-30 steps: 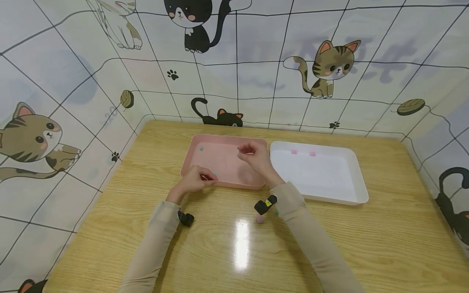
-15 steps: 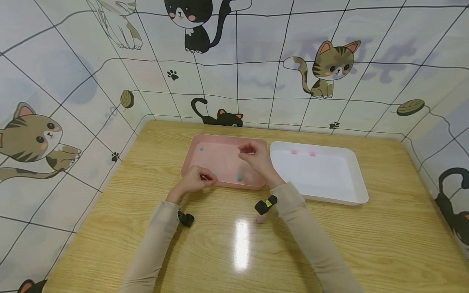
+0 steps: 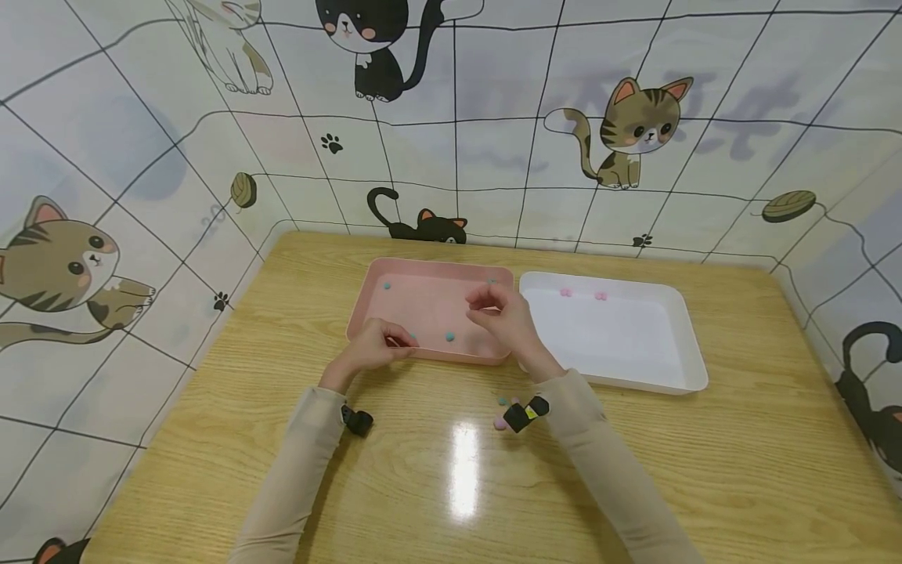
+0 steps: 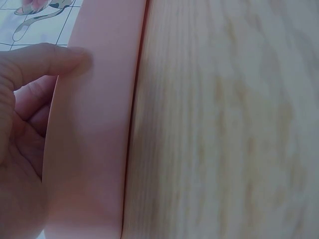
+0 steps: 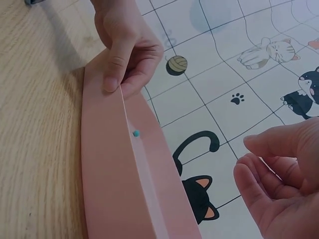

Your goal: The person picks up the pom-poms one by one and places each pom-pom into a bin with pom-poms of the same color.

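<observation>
A pink tray lies on the wooden table with several small teal balls in it, one near its front wall. My left hand pinches the tray's near rim, thumb on the outer wall. The right wrist view shows that left hand on the pink tray, and a teal ball inside. My right hand hovers over the tray's right side. Its fingers are loosely curled and hold nothing.
A white tray stands to the right of the pink one, with two pink balls at its far side. On the table by my right wrist lie a teal ball and a pink ball. Cat-print walls enclose the table.
The teal ball that my right hand pinched a second ago has dropped into the pink tray and rolled slightly left. The right hand has drawn back a little toward me. The left hand stays put.
</observation>
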A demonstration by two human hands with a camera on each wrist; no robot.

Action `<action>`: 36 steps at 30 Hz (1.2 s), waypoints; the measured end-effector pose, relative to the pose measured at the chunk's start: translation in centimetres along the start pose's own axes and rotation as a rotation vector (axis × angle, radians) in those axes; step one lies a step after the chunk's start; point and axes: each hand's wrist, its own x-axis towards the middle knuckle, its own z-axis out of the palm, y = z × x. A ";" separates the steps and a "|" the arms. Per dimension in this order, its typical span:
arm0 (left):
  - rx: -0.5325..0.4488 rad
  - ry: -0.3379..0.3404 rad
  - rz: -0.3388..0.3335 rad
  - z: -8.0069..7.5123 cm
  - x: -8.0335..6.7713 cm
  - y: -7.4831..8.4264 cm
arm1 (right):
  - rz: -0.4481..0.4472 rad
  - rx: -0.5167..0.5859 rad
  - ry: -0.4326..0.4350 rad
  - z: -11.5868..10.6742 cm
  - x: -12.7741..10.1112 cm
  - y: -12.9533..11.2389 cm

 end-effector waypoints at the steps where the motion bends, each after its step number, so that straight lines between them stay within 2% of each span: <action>1: -0.004 0.000 -0.003 0.0 0.0 0.1 | -0.011 0.002 -0.001 -0.1 -0.2 0.1; 7: -0.005 0.004 -0.019 0.1 0.0 0.0 | -0.069 -0.012 -0.035 -0.4 -1.8 0.3; 11: -0.008 0.004 -0.025 0.0 0.0 0.0 | -0.085 -0.026 -0.069 -0.7 -3.1 -1.0; 14: -0.016 0.002 -0.028 0.0 0.1 0.0 | -0.096 -0.029 -0.077 -0.9 -3.5 -0.6; 17: -0.019 0.001 -0.026 0.0 0.1 0.1 | -0.109 -0.022 -0.073 -1.0 -3.5 1.1; 24: -0.008 -0.002 -0.028 0.0 0.0 0.0 | -0.115 -0.025 -0.083 -1.4 -4.8 1.5; 31: -0.007 0.008 -0.042 0.7 0.9 -3.6 | -0.104 0.002 -0.114 -1.6 -6.0 2.2; 36: -0.017 0.014 -0.032 0.7 1.0 -4.2 | -0.115 -0.015 -0.120 -1.7 -6.9 2.6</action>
